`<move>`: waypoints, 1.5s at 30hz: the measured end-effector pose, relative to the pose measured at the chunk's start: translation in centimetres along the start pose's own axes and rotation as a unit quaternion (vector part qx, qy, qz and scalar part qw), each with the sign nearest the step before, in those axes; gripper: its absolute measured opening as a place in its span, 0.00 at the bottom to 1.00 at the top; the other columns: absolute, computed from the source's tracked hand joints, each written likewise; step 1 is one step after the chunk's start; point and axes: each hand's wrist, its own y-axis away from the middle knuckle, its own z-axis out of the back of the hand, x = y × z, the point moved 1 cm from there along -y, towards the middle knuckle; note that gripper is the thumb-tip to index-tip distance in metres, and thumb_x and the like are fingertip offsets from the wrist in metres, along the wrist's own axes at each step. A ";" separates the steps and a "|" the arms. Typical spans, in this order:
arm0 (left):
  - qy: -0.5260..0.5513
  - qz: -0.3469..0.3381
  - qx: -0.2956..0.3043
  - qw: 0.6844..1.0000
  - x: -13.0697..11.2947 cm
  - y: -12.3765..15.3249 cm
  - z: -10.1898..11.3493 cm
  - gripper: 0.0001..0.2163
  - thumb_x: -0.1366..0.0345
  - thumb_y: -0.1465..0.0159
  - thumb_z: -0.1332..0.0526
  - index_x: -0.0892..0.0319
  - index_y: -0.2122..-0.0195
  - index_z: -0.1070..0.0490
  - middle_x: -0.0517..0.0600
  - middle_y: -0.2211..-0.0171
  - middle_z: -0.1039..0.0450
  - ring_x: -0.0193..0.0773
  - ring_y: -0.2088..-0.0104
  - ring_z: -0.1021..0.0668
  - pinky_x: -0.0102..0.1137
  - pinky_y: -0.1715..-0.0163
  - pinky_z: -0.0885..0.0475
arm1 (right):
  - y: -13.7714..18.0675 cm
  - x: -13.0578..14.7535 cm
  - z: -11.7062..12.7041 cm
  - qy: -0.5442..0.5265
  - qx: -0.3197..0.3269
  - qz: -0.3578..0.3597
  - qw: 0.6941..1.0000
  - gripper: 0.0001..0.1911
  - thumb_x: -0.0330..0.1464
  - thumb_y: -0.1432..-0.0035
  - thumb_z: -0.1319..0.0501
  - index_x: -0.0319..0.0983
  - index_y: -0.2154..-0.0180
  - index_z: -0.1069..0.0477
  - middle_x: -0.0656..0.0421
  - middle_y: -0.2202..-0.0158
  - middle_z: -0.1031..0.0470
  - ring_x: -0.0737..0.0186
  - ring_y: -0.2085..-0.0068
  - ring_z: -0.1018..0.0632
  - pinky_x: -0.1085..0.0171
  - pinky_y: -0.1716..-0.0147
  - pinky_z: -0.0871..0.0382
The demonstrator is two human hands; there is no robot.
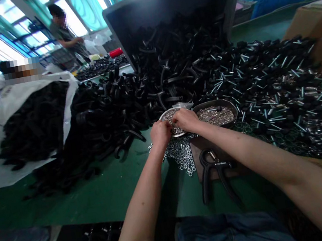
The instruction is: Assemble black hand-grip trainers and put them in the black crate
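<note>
My left hand (161,132) is at the left rim of a round dish (179,134) of small shiny metal parts, its fingers closed in a pinch. Over the same dish my right hand (186,119) dips in from the right, fingertips pressed together. Whatever either hand holds is too small to make out. Loose metal nuts (183,158) lie spread just in front of the dish. Below my right forearm, a black hand gripper (208,166) with a spring rests partly on a brown board (196,147). An oval tin (234,113) of tiny metal pieces stands beside the dish.
Black handles (102,106) are heaped behind and left, spilling from a tilted grey bin (171,0) and a white sack (68,107). Black-headed screws (265,73) pile up at right, near a cardboard box (303,25). Two people (63,34) are at the back left.
</note>
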 end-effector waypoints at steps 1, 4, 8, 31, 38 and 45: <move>0.001 0.002 0.002 1.000 0.1 0.0 -0.1 0.07 0.67 0.42 0.42 0.56 0.67 0.23 0.52 0.64 0.26 0.42 0.60 0.27 0.31 0.62 0.34 | -0.1 -0.1 -0.3 -0.007 -0.002 -0.004 1.000 0.10 0.31 0.45 0.42 0.40 0.65 0.23 0.52 0.61 0.23 0.54 0.55 0.28 0.61 0.59 0.35; 0.009 0.008 0.002 1.000 0.5 -0.1 -0.2 0.07 0.67 0.41 0.42 0.57 0.65 0.24 0.52 0.63 0.25 0.41 0.60 0.26 0.30 0.61 0.34 | -0.2 -0.6 -0.6 -0.037 -0.018 -0.011 0.999 0.09 0.31 0.46 0.42 0.39 0.67 0.23 0.52 0.62 0.23 0.54 0.54 0.27 0.61 0.58 0.36; 0.035 0.014 0.001 0.999 0.8 -0.3 0.2 0.06 0.65 0.43 0.39 0.55 0.65 0.25 0.50 0.65 0.24 0.40 0.64 0.25 0.30 0.64 0.34 | 0.1 -0.9 0.1 -0.101 -0.054 -0.025 0.993 0.08 0.29 0.47 0.45 0.38 0.68 0.26 0.53 0.64 0.24 0.55 0.58 0.26 0.59 0.57 0.36; 0.270 -0.122 0.229 0.927 -3.7 14.1 0.0 0.09 0.77 0.45 0.43 0.59 0.67 0.28 0.47 0.70 0.27 0.34 0.68 0.26 0.26 0.68 0.36 | 14.3 -4.6 1.4 -0.243 0.123 -0.058 0.961 0.10 0.27 0.44 0.46 0.37 0.61 0.29 0.59 0.68 0.25 0.68 0.73 0.26 0.67 0.72 0.35; 0.297 -0.092 0.188 0.932 -3.8 13.5 0.6 0.09 0.72 0.40 0.44 0.58 0.63 0.26 0.50 0.65 0.26 0.37 0.64 0.26 0.28 0.64 0.35 | 13.3 -1.8 2.2 -0.041 0.123 0.036 0.991 0.12 0.24 0.46 0.47 0.37 0.58 0.34 0.54 0.67 0.25 0.58 0.65 0.24 0.64 0.70 0.39; 0.392 -0.041 0.172 0.903 -6.5 13.5 -0.5 0.05 0.64 0.40 0.40 0.58 0.68 0.25 0.48 0.68 0.24 0.37 0.66 0.24 0.28 0.65 0.33 | 12.9 -1.1 2.1 0.040 0.136 0.063 0.988 0.09 0.32 0.44 0.42 0.40 0.60 0.29 0.55 0.69 0.24 0.58 0.68 0.24 0.65 0.73 0.41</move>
